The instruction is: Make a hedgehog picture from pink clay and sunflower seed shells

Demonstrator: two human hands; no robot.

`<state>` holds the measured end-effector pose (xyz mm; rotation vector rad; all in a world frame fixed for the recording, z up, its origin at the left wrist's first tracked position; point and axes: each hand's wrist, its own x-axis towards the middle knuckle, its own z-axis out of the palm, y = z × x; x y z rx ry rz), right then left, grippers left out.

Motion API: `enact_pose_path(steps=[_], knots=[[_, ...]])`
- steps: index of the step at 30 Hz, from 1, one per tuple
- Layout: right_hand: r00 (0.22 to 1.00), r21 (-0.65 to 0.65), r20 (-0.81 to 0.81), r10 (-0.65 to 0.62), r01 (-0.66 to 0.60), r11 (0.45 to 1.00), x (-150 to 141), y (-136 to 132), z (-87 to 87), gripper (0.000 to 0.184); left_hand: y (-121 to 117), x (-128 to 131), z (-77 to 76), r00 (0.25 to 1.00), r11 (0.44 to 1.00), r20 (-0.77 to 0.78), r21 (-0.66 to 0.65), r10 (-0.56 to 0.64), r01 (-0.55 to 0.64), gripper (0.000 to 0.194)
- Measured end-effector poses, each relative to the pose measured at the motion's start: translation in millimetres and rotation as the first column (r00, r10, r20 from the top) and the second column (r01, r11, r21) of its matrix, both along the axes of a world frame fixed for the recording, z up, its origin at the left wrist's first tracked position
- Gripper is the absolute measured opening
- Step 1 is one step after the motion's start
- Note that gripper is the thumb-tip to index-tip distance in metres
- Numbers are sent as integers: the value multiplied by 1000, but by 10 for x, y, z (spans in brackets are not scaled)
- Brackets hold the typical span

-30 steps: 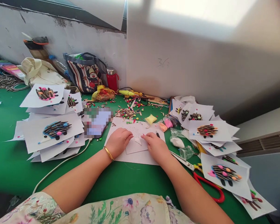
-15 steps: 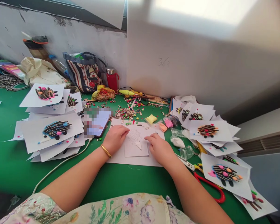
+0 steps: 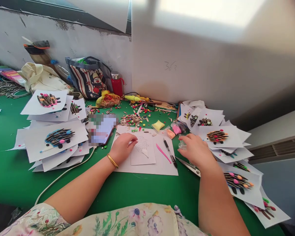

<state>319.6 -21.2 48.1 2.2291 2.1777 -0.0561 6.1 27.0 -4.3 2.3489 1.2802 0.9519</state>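
My left hand rests at the left edge of a small white card, thumb and fingers drawn together; whatever may be between them is hidden. The card bears a pencil drawing of a hedgehog, with white clay covering its pointed face. Over to the right, my right hand reaches over a clear plastic bag, with thumb and forefinger apart. Beneath the card lies a larger white sheet. On that sheet are a pink modelling tool and a black pen.
Scissors point toward the sheet. Yellow clay, orange clay and pink clay sit behind. Finished hedgehog cards pile up left and right. A phone, its cable and scattered seeds lie nearby.
My right hand has left the card and moved right to the plastic bag, uncovering the pink tool and the pen. My left hand has stayed nearly still by the card.
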Motion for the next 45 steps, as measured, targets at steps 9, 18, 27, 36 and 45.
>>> enact_pose_path(steps=[9, 18, 27, 36, 45], knots=[[993, 45, -116, 11, -6, 999, -44, 17, 8, 18, -149, 188, 119, 972, 993, 230, -88, -50, 72, 3], [702, 165, -648, 296, -249, 954, -649, -133, -37, 22, -303, 556, 378, 936, 970, 344, -197, -70, 144, 7], [637, 146, -735, 232, -185, 972, -702, -129, -73, 14, -355, 501, 429, 983, 979, -66, 100, -171, 177, 25], [875, 158, -473, 99, -26, 987, -409, -15, -58, 20, -185, 244, 318, 981, 983, -60, -8, -184, 184, 31], [978, 310, -174, 115, -56, 949, -311, 29, -149, 43, -285, 57, 155, 909, 993, -401, -62, -115, 98, 75]])
